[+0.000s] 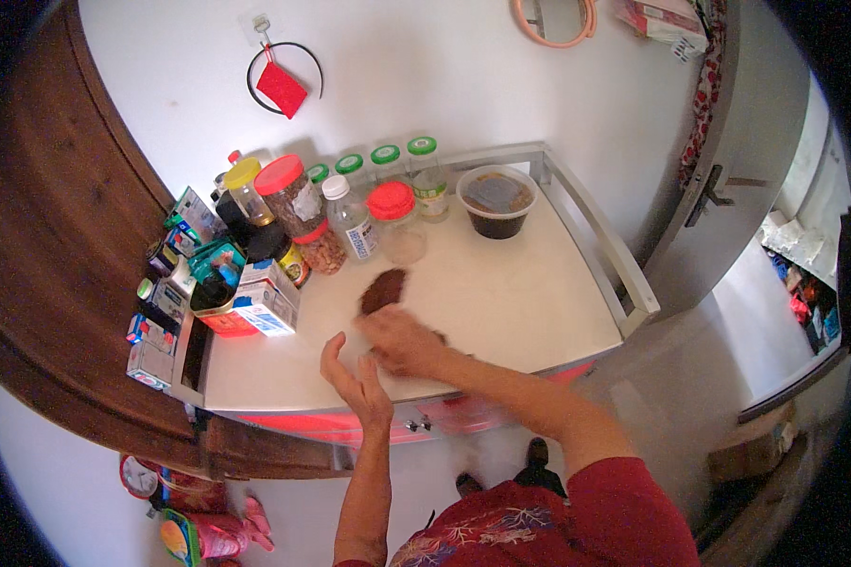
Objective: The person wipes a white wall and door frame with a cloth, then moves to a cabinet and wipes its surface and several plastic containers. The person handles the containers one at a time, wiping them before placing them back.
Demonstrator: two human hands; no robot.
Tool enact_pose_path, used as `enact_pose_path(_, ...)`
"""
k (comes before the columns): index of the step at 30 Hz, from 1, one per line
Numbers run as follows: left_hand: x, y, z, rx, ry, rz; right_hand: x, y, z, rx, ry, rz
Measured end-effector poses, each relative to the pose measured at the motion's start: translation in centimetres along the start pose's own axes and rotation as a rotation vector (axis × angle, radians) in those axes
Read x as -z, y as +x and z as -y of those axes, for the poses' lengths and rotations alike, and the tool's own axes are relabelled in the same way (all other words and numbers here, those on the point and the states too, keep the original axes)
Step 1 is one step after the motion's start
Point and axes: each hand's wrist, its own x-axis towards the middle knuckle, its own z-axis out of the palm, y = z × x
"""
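On the white cabinet top (501, 293), my right hand (405, 342) is closed over a dark reddish-brown cloth (385, 291). Most of the cloth shows beyond the knuckles, and a small dark bit shows beside the wrist. The fingers are slightly blurred and partly hidden. My left hand (357, 386) hovers just left of it by the front edge, thumb and fingers apart, holding nothing. Nearest beyond the hands are an empty clear jar with a red lid (402, 227) and a white-capped clear bottle (352, 222).
Jars with green lids (428, 180) line the wall, and a tall red-lidded jar (293, 197) stands among them. A covered tub of dark contents (497, 203) sits at the back right. Boxes (269, 298) crowd the left side. A metal rail (600, 231) bounds the right edge.
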Motion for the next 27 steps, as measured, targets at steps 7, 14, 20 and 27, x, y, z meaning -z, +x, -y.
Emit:
enact_pose_path(7,-0.4,0.2,-1.0,-0.042,0.225,-0.071,-2.9,4.1,0.7,0.119,-0.072,0.076)
enact_pose_path(14,-0.4,0.3,-0.3,-0.011,0.36,0.066,5.6,-2.9,-5.3,-0.257,-0.415,0.107)
enact_pose_path(20,-0.6,0.6,-1.1,0.046,0.35,0.133,12.0,-11.0,-6.9,-0.474,-0.583,-0.159)
enact_pose_path(27,-2.0,2.1,-0.8,-0.012,0.241,0.32,15.2,-13.2,-8.1,-0.774,-0.827,-0.23)
